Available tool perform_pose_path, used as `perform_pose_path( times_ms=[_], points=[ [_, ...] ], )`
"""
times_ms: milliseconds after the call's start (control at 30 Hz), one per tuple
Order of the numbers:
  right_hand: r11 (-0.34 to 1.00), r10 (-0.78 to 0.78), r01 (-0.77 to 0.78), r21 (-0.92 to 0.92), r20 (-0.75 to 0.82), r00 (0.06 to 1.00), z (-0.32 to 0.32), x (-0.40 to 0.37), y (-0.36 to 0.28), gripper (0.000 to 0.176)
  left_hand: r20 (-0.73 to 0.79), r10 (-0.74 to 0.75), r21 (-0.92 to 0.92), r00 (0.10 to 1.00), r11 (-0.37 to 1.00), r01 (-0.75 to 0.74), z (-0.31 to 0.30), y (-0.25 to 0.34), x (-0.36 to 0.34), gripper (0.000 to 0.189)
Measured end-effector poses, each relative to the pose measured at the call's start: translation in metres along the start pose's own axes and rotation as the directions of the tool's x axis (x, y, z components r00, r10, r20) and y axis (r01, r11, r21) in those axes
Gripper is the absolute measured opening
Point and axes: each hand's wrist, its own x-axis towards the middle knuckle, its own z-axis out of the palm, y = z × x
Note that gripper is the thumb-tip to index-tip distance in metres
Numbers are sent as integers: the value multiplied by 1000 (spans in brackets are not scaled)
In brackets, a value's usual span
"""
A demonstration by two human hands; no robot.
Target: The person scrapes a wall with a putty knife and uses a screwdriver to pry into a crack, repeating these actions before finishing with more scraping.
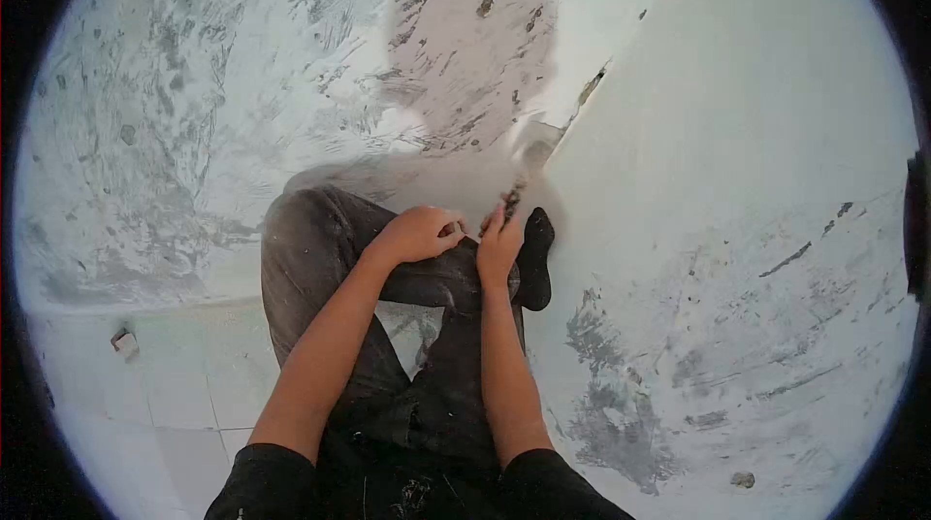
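Observation:
Over the lap, my left hand (pixel 420 234) is closed on a small object, mostly hidden by its fingers, with a thin pale edge showing beside it. Close on its right, my right hand (pixel 499 243) grips a dark, mottled tool (pixel 513 200) that points up and away; its outline is slightly blurred. Both hands are above the dark, dusty trousers (pixel 315 239) of my bent leg. A foot in a black sock (pixel 535 258) is just right of my right hand.
A patchy white and grey surface (pixel 184 142) surrounds the legs. A cracked, dark-gapped seam (pixel 592 85) runs diagonally at upper right. Pale tiles (pixel 179 384) and a small block (pixel 124 343) are at lower left. A small lump (pixel 743 479) lies at lower right.

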Motion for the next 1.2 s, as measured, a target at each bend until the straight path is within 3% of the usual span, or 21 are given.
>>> perform_pose_path(
  times_ms=[67,100,167,200,233,300,333,400,433,500,567,600,633,667,700,800,867,967,1000,1067,1200],
  points=[
    [952,-102,172,252,-269,958,-1,-2,-13,33,15,3,-23,1000,1000,-3,-1,2,0,24],
    [952,-105,175,251,-268,958,-1,-1,-8,33,12,4,-24,1000,1000,-4,-1,1,0,24],
    [959,-110,153,239,-186,976,-1,1,2,33,23,7,-7,1000,1000,-6,-1,1,1,24],
    [989,132,-134,64,41,990,-7,4,2,39,22,8,-6,1000,1000,-7,-2,3,1,24],
    [989,132,-134,65,40,990,-3,7,13,39,37,-12,-6,999,1000,12,-4,6,0,24],
    [978,-94,105,-180,68,993,5,8,19,42,57,-31,-1,998,1000,31,-4,7,-1,24],
    [979,-94,104,-178,65,993,2,5,14,42,40,-22,-4,999,1000,22,-3,5,-1,24],
    [996,85,-84,23,-72,994,-3,-2,3,43,15,-13,-4,1000,1000,13,-3,3,-1,24],
    [996,83,-82,22,-69,994,-2,-2,3,43,-3,3,23,1000,1000,-3,-3,3,-1,24],
    [919,-9,133,370,-318,948,0,-4,6,44,-20,17,41,1000,999,-16,0,3,-2,24],
    [926,1,117,358,-311,950,-1,0,16,44,32,-2,-5,999,1000,2,-2,5,1,24],
    [1000,-6,6,9,-45,999,-1,7,20,45,32,3,-3,999,1000,-3,-3,6,1,24],
    [933,90,-10,-359,208,974,-2,10,23,46,30,-6,-4,1000,1000,6,-4,7,1,24],
    [941,-84,117,-318,116,990,3,2,28,46,31,-16,-5,999,1000,16,-4,8,-1,24],
    [942,-83,114,-316,111,990,2,-1,24,46,35,-14,-2,999,1000,14,-2,4,-1,24],
    [996,15,-15,-87,4,1000,-1,-6,5,45,8,2,-20,1000,1000,-2,0,-3,0,24],
    [983,76,-34,182,-229,970,-7,-13,-11,42,-9,25,24,1000,999,-25,0,0,-1,23],
    [953,17,34,302,-164,986,-6,-5,8,39,-16,10,-11,1000,1000,-10,2,1,-1,24],
    [953,13,37,301,-164,986,-4,0,18,39,-19,12,-12,1000,1000,-12,1,2,-1,24],
    [972,-88,112,-206,123,989,-1,7,34,35,-4,16,11,1000,1000,-16,1,2,-1,24],
    [999,-39,38,-29,-19,999,-1,-3,10,34,20,-17,18,1000,1000,17,-2,0,0,23]
  ],
)
